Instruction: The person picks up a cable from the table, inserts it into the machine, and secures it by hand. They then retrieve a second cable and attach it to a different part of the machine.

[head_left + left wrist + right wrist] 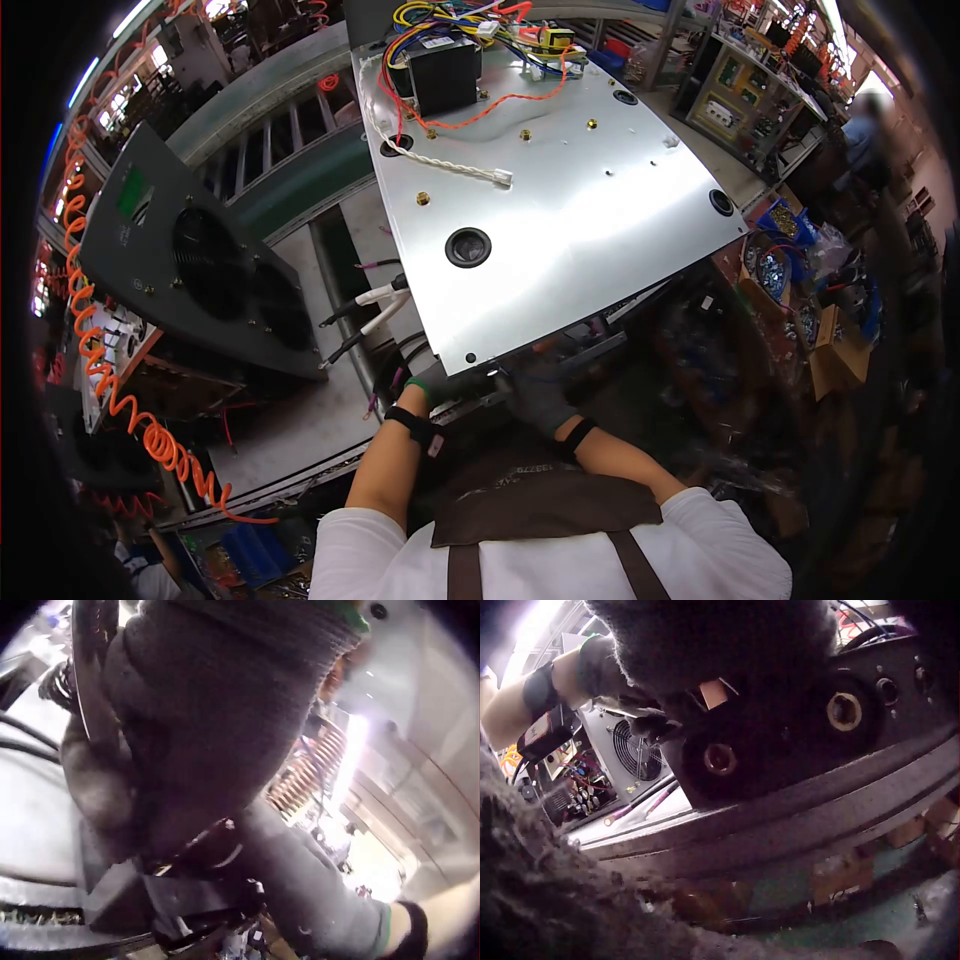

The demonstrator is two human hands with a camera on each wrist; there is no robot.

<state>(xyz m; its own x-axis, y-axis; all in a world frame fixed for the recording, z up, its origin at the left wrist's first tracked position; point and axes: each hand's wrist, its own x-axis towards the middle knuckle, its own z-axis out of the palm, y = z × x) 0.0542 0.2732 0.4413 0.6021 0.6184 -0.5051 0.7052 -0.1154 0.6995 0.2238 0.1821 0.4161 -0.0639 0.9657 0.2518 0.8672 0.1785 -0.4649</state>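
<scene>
A large silver metal plate (560,230) carries a black boxed part (443,75) and bundled coloured wires at its far end. Below its near edge are both grey-gloved hands, the left hand (430,385) by the near left corner and the right hand (540,400) a little to the right. In the left wrist view, the left glove (217,705) lies against a dark curved strip (91,675), with the right glove (315,889) beyond. The right glove (727,637) is over a dark panel (780,761) with round sockets. Fingertips of both hands are largely hidden.
A dark panel with fans (190,250) stands tilted at left, beside a coiled orange hose (160,440). White-sleeved cables (385,310) end near the plate's left edge. Blue bins (785,225) and an open cardboard box (838,350) are at right. Another person (865,135) stands far right.
</scene>
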